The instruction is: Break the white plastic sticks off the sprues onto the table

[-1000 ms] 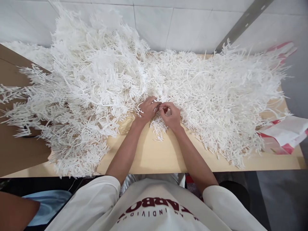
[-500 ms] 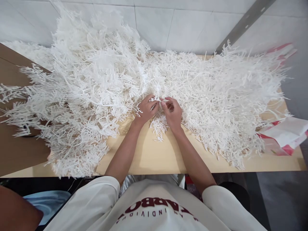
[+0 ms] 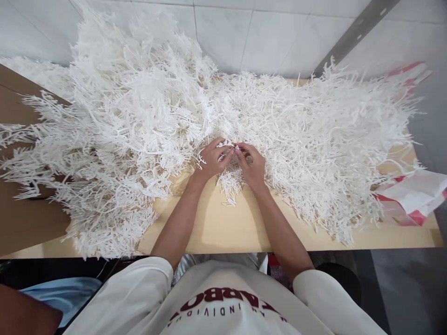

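Observation:
Large heaps of white branching plastic sprigs (image 3: pixel 139 111) spread across the wooden table (image 3: pixel 223 228). At the middle, my left hand (image 3: pixel 213 158) is closed on a white plastic sprig (image 3: pixel 201 160), one forked end of which lies over the back of the hand. My right hand (image 3: pixel 253 163) meets it, thumb and index finger pinching the same white piece between the two hands. The small part at the fingertips is partly hidden. Below the fingers lies a little pile of short white bits (image 3: pixel 230 185).
On the left stands a brown cardboard box (image 3: pixel 28 200), with sprigs overhanging it. A red and white plastic bag (image 3: pixel 412 197) lies at the right end. Behind the table are a tiled wall (image 3: pixel 223 37) and a slanted metal post (image 3: pixel 356 35). Another person's limb (image 3: pixel 28 302) shows at lower left.
My right hand's fingers have drawn in slightly and its thumb-finger gap is narrower. Both hands stay in the same place, and the heaps look the same.

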A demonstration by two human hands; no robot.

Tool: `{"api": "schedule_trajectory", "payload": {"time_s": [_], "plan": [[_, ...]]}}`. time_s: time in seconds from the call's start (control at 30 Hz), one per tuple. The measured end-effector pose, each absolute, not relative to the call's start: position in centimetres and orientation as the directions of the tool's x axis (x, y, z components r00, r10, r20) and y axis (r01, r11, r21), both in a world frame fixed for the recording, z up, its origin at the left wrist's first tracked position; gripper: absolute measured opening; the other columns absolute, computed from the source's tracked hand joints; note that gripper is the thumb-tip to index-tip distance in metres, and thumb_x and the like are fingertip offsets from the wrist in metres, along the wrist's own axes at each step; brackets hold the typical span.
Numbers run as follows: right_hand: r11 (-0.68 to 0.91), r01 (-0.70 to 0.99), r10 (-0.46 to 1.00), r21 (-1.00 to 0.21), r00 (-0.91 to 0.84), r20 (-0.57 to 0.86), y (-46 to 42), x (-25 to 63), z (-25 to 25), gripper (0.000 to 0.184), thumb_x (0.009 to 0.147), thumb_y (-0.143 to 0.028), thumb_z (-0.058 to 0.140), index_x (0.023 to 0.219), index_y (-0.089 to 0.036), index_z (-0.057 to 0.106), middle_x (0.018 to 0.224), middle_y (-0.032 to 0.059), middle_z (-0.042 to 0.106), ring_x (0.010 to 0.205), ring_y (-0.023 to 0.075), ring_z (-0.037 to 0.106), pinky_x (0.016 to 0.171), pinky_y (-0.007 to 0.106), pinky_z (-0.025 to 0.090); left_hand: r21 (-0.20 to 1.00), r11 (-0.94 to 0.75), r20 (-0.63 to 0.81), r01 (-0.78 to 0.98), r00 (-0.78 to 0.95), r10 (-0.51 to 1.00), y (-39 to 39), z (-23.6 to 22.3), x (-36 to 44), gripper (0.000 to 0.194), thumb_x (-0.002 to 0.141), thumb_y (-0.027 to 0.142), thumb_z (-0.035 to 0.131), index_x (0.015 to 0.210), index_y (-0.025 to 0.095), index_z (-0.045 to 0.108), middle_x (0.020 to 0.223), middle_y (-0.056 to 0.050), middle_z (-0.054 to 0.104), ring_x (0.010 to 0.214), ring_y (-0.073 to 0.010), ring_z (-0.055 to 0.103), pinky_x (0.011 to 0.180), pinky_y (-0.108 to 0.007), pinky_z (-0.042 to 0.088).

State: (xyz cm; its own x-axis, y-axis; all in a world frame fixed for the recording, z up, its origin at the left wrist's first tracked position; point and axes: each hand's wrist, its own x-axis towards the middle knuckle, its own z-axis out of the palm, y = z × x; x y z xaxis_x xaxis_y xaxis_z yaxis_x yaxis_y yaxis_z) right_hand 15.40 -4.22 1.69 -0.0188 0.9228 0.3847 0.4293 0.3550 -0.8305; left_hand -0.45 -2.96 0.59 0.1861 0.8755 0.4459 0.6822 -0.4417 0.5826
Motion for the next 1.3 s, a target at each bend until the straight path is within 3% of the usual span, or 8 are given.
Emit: {"api": "schedule_trajectory", "payload": {"time_s": [0.33,0.47,0.6,0.77,0.9,1.03,1.2,1.3], "plan": [[0.421,0.504,0.848,-0.754,0.076,0.524,-4.4,15.5,1.7,0.019,0.09,-0.039,0.063,0.101,-0.027,0.072,0.098,0.0037,0.072,0.086,0.0158,0.069,0.075,0.034,0.059,0.507,-0.478,0.463,0.717,0.242,0.853,-2.8,0.7,-0.4,0.038,0.094,0.047,0.05,0.087,0.02,0.075,0.1,-0.005,0.069,0.09,-0.0139,0.067,0.076,-0.025,0.051],[0.473,0.497,0.816,-0.727,0.063,0.574,-4.5,15.4,1.7,0.012,0.09,-0.035,0.063,0.091,-0.025,0.07,0.092,0.0038,0.072,0.089,0.0173,0.068,0.074,0.035,0.057,0.501,-0.492,0.448,0.712,0.273,0.852,-2.5,0.3,-0.6,0.036,0.095,0.046,0.049,0.091,0.022,0.076,0.098,-0.005,0.07,0.089,-0.0145,0.067,0.077,-0.026,0.051],[0.444,0.483,0.854,-0.755,0.026,0.519,-4.5,15.3,1.8,0.017,0.091,-0.04,0.061,0.088,-0.025,0.067,0.091,0.0034,0.07,0.09,0.0172,0.065,0.075,0.034,0.055,0.526,-0.471,0.43,0.709,0.256,0.866,-2.3,-0.2,-0.8,0.029,0.093,0.042,0.054,0.092,0.022,0.075,0.105,-0.005,0.07,0.093,-0.0157,0.067,0.079,-0.026,0.051],[0.366,0.482,0.912,-0.796,-0.015,0.41,-4.4,15.3,2.2,0.026,0.089,-0.045,0.062,0.106,-0.026,0.063,0.1,0.0033,0.068,0.089,0.0156,0.063,0.074,0.032,0.053,0.533,-0.464,0.427,0.708,0.248,0.869,-2.6,0.5,-0.7,0.022,0.092,0.037,0.055,0.098,0.024,0.072,0.101,-0.004,0.068,0.092,-0.0159,0.065,0.08,-0.027,0.051],[0.42,0.533,0.873,-0.734,-0.016,0.488,-4.3,15.3,2.2,0.02,0.093,-0.039,0.057,0.082,-0.023,0.062,0.084,0.0023,0.065,0.084,0.0161,0.06,0.074,0.033,0.051,0.465,-0.49,0.419,0.737,0.305,0.856,-3.0,1.2,-0.4,0.024,0.095,0.036,0.048,0.097,0.024,0.069,0.095,-0.004,0.066,0.091,-0.0169,0.064,0.08,-0.028,0.048],[0.472,0.629,0.838,-0.618,-0.102,0.536,-4.5,15.2,1.8,0.021,0.096,-0.034,0.05,0.079,-0.024,0.055,0.079,0.0025,0.058,0.081,0.0173,0.054,0.073,0.035,0.046,0.429,-0.501,0.428,0.752,0.32,0.846,-3.1,1.3,-0.3,0.024,0.096,0.035,0.047,0.099,0.023,0.067,0.096,-0.005,0.066,0.088,-0.0174,0.063,0.077,-0.029,0.046],[0.524,0.551,0.824,-0.649,-0.136,0.55,-5.0,15.2,1.6,0.031,0.098,-0.033,0.041,0.07,-0.023,0.044,0.067,-0.001,0.047,0.066,0.0139,0.046,0.063,0.032,0.04,0.553,-0.366,0.438,0.749,0.113,0.892,-2.4,1.3,-0.5,0.016,0.093,0.023,0.048,0.082,0.021,0.06,0.078,-0.002,0.061,0.075,-0.0157,0.057,0.069,-0.028,0.043],[0.5,0.509,0.83,-0.7,-0.054,0.554,-4.9,15.3,1.8,0.026,0.098,-0.036,0.045,0.077,-0.022,0.053,0.074,0.0007,0.055,0.073,0.0144,0.053,0.068,0.032,0.044,0.59,-0.335,0.456,0.735,0.04,0.889,-2.3,1.2,-0.5,0.014,0.092,0.024,0.05,0.083,0.021,0.06,0.076,-0.001,0.061,0.072,-0.0146,0.056,0.07,-0.027,0.044]]}}
